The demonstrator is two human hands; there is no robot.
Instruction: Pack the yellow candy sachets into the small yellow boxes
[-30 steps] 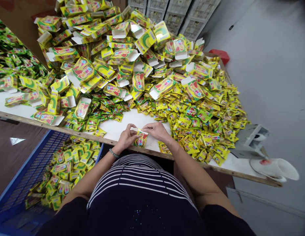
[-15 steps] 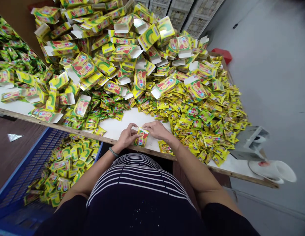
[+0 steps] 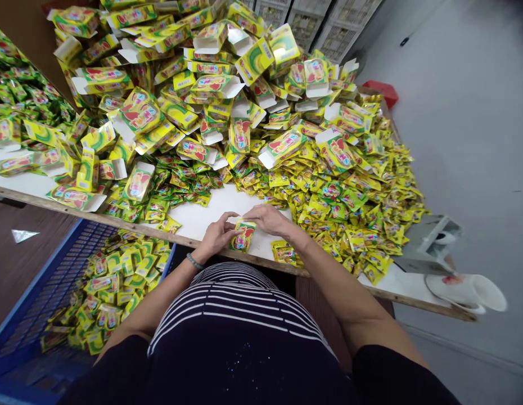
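A small yellow and green box (image 3: 243, 236) with red print stands at the table's front edge, its top end facing away from me. My left hand (image 3: 219, 233) grips it from the left, the thumb lying across its printed face. At its top end, the fingers of my right hand (image 3: 267, 220) touch the white flap, bent and close together; whether they pinch anything is too small to tell. Small yellow packets (image 3: 341, 225) are heaped to the right of my hands, and greener packets (image 3: 177, 180) lie to the left.
Many open-ended boxes (image 3: 211, 84) are piled at the back of the white table (image 3: 194, 216). Below its edge on the left, a blue crate (image 3: 37, 287) holds several boxes. A grey device (image 3: 425, 242) and a white scoop-like container (image 3: 464, 289) sit at the right end.
My right hand has shifted slightly at the box's top end, and its forearm has moved a little to the right. The left hand keeps its hold on the box.
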